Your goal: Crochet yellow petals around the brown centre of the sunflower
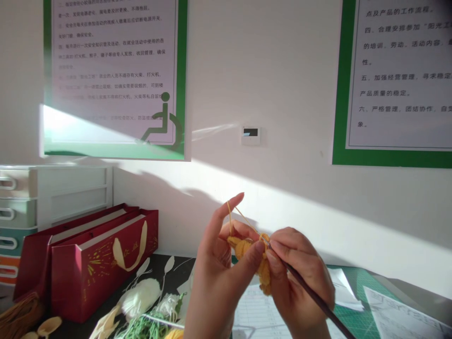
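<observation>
The table [181,278] has a dark surface, and its right part is covered by a green cutting mat [348,319]. On this mat lie several papers: a printed sheet [254,313] in the middle, a white sheet [342,287] to the right of it, and a drawing sheet [406,315] farther right. On the left stand two dark red gift bags [102,278], side by side. Just beside the nearer one lies a white yarn ball [143,296], with tangled green yarn [148,325] near it.

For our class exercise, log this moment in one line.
left hand: holds yellow crochet piece | yarn: strung from left hand to piece | right hand: holds dark-handled hook at piece
</observation>
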### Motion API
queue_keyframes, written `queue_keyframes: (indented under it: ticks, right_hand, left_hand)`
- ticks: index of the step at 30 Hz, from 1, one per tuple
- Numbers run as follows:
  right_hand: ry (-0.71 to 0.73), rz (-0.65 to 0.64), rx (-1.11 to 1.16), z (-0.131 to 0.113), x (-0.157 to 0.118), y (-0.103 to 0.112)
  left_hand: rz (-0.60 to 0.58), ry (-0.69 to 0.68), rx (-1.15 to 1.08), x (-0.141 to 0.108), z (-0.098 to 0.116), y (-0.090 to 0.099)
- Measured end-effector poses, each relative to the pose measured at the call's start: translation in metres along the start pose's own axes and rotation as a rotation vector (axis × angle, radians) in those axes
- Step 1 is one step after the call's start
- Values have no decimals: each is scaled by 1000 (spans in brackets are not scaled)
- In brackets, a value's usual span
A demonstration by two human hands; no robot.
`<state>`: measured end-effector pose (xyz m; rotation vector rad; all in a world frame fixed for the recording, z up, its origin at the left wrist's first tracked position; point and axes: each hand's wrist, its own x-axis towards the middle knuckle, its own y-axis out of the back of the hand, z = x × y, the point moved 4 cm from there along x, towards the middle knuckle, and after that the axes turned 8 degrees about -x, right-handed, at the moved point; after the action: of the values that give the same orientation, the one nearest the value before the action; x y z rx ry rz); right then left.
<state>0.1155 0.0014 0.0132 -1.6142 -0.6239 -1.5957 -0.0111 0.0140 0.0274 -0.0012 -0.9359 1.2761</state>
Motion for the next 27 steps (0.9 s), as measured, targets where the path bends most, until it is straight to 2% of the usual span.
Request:
queue_keyframes:
  ticks: [5,11,15,20,24,27]
  right_hand:
    - [-224,2,241,10,-4,5]
    - [-501,-21,350,16,2,11]
    - [-732,-51,580,26,2,4]
    - [-1015,-72,785,29,-2,-12]
    - [-1090,-47,829,27,-5,-17]
    - [-1053,-75,833,26,-7,-17]
  left_hand:
    - [14,83,-58,1,3,0]
    - [-49,149,-16,3,5,4]
    - [-102,194,-52,5,3,5]
    - [-128,186,-62,3,1,2]
    - [-117,170,-76,1,2,-2]
    - [-60,141,-76,0,2,-2]
